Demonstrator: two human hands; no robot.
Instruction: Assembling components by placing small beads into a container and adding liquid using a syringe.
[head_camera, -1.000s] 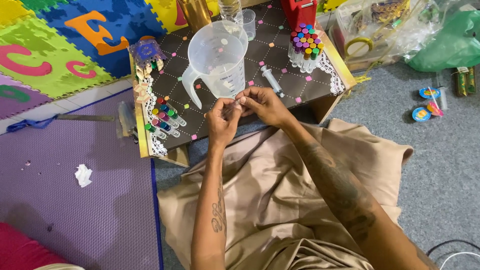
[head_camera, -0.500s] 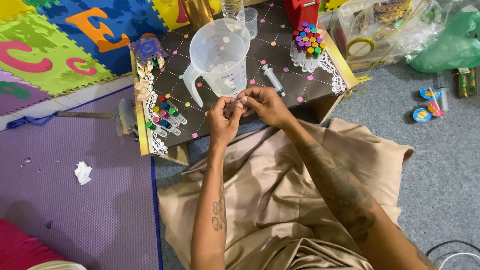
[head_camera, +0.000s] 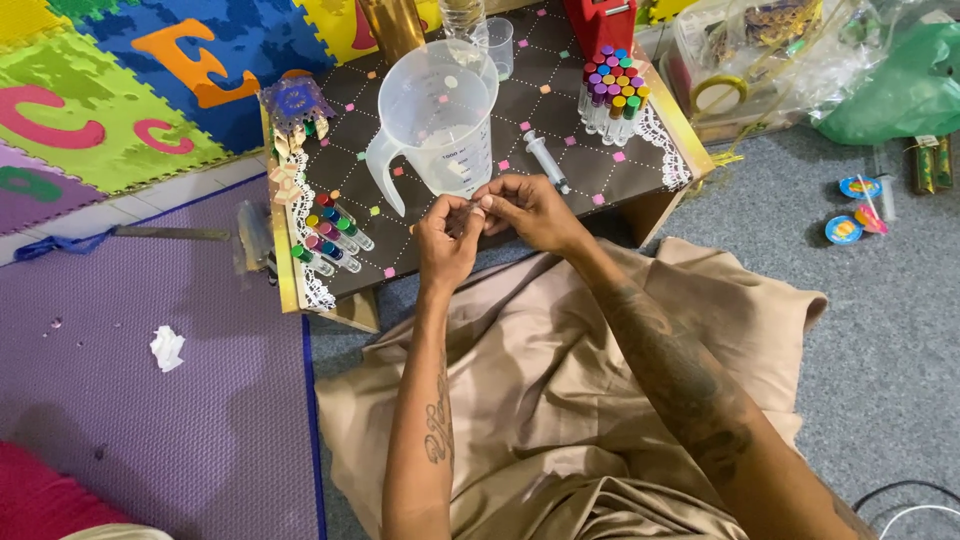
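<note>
Jug (head_camera: 440, 115): clear, near-empty | hands (head_camera: 450, 240) (head_camera: 530, 210): pinching small vial (head_camera: 468, 208)

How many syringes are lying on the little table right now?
1. The syringe lies on the dark tabletop, right of the clear measuring jug, just beyond the hands. Others may be hidden behind the jug or hands.

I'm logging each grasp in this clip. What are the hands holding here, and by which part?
Both the left hand and right hand pinch one small clear object at their fingertips; its kind and held part cannot be told.
</note>
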